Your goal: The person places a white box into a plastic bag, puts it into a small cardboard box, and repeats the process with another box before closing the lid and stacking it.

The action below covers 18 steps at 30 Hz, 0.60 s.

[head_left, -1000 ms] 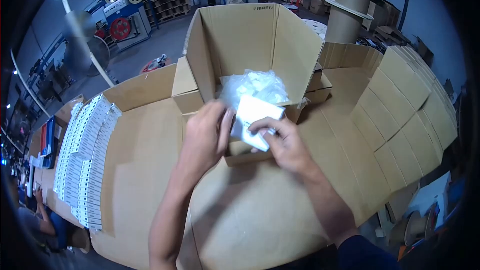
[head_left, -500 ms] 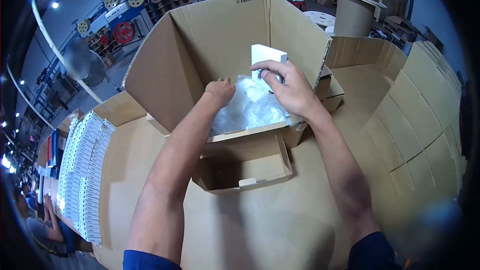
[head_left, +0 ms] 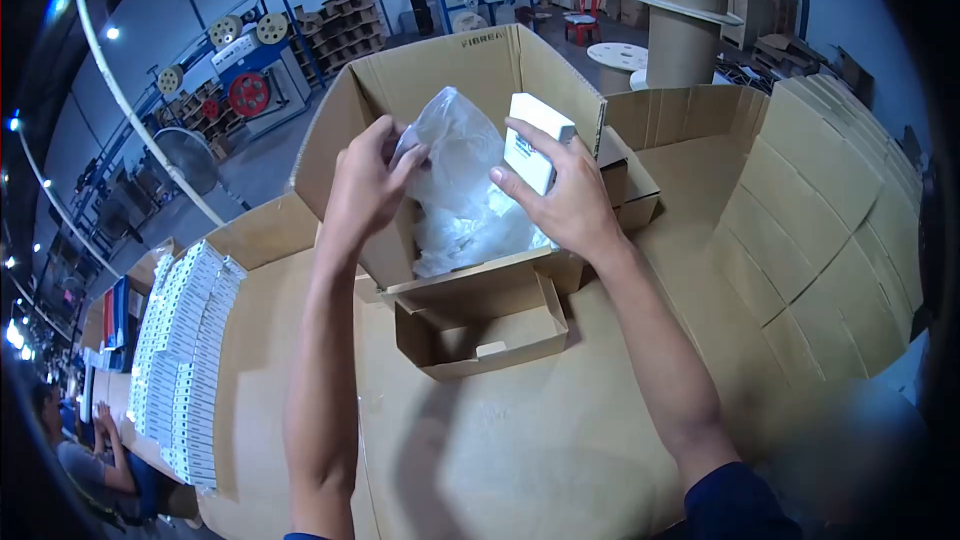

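Observation:
My left hand (head_left: 375, 175) pinches the edge of a clear plastic bag (head_left: 455, 140), lifted above the large cardboard carton (head_left: 450, 70). More crumpled clear plastic lies in the carton below it. Between the thumb and fingers of my right hand (head_left: 570, 195) is a small white box (head_left: 540, 118), held tilted over the carton's right side, with dark print on its face. In front of the carton stands a smaller open cardboard box (head_left: 500, 355), whose visible inside holds nothing.
Stacked white boxes (head_left: 185, 360) stand on the left of the cardboard-covered table (head_left: 500, 460). Folded cardboard sheets (head_left: 825, 210) lean at the right. A large cardboard tube (head_left: 685, 30) rises behind. Another person (head_left: 90, 455) sits at the far left.
My left hand has come up out of the carton, raising the plastic bag with it. The white box stays in my right hand, now turned so its printed face shows more.

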Each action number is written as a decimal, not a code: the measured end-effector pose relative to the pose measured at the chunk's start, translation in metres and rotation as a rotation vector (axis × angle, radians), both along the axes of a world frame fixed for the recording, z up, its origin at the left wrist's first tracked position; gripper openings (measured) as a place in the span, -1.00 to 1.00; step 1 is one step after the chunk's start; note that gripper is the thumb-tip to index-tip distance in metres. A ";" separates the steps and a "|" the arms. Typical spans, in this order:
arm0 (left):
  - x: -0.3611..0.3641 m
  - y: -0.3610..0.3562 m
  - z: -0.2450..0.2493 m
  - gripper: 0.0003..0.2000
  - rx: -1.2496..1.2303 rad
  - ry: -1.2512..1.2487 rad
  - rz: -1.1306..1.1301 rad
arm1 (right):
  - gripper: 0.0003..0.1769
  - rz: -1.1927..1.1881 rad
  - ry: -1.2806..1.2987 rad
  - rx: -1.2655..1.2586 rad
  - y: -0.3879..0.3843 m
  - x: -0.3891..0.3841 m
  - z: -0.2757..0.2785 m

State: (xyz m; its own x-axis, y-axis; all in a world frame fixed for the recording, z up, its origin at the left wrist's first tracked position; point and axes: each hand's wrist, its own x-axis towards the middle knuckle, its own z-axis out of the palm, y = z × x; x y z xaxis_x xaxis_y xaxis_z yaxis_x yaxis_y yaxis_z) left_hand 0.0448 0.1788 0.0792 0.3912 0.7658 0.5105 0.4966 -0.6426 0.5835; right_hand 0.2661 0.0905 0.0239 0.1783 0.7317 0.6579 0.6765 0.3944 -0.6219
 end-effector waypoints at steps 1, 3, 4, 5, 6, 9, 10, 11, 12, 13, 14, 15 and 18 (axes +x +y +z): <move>-0.010 -0.019 -0.002 -0.84 -0.033 -0.112 -0.056 | -0.27 0.006 0.031 0.033 -0.016 -0.006 0.009; -0.025 -0.060 -0.011 -0.86 -0.096 -0.298 -0.138 | -0.24 -0.016 0.065 0.019 -0.043 -0.018 0.012; -0.029 -0.084 -0.018 -0.86 -0.126 -0.372 -0.161 | -0.23 -0.027 0.082 0.005 -0.058 -0.023 0.012; -0.031 -0.108 -0.026 -0.85 -0.151 -0.456 -0.207 | -0.22 -0.020 0.126 0.020 -0.071 -0.028 0.008; -0.034 -0.130 -0.034 -0.87 -0.206 -0.498 -0.206 | -0.42 0.125 0.275 0.035 -0.077 -0.031 -0.003; -0.040 -0.184 -0.070 -0.80 -0.241 -0.569 -0.099 | -0.78 0.374 0.561 -0.101 -0.133 -0.044 -0.017; -0.043 -0.202 -0.083 -0.76 -0.299 -0.598 -0.056 | -0.78 0.395 0.633 -0.130 -0.149 -0.045 -0.026; -0.048 -0.219 -0.097 -0.68 -0.405 -0.634 -0.033 | -0.77 0.365 0.655 -0.159 -0.166 -0.047 -0.031; -0.050 -0.235 -0.111 -0.65 -0.443 -0.714 -0.054 | -0.77 0.333 0.677 -0.183 -0.182 -0.048 -0.033; -0.053 -0.251 -0.122 -0.66 -0.472 -0.724 -0.062 | -0.76 0.333 0.637 -0.209 -0.194 -0.047 -0.037; -0.056 -0.266 -0.133 -0.67 -0.505 -0.732 -0.071 | -0.76 0.332 0.600 -0.238 -0.205 -0.045 -0.045; -0.064 -0.273 -0.141 -0.80 -0.515 -0.720 -0.162 | -0.75 0.331 0.560 -0.266 -0.216 -0.042 -0.052; -0.062 -0.300 -0.152 -0.68 -0.509 -0.809 -0.171 | -0.75 0.360 0.371 -0.314 -0.240 -0.038 -0.064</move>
State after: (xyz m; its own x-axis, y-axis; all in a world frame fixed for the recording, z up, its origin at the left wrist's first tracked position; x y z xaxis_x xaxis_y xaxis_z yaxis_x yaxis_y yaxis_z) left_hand -0.0173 -0.1214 -0.0724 0.1941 0.9348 0.2976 -0.2537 -0.2452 0.9357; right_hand 0.2282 -0.1496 -0.0405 0.0599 0.9378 0.3421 0.2506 0.3176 -0.9145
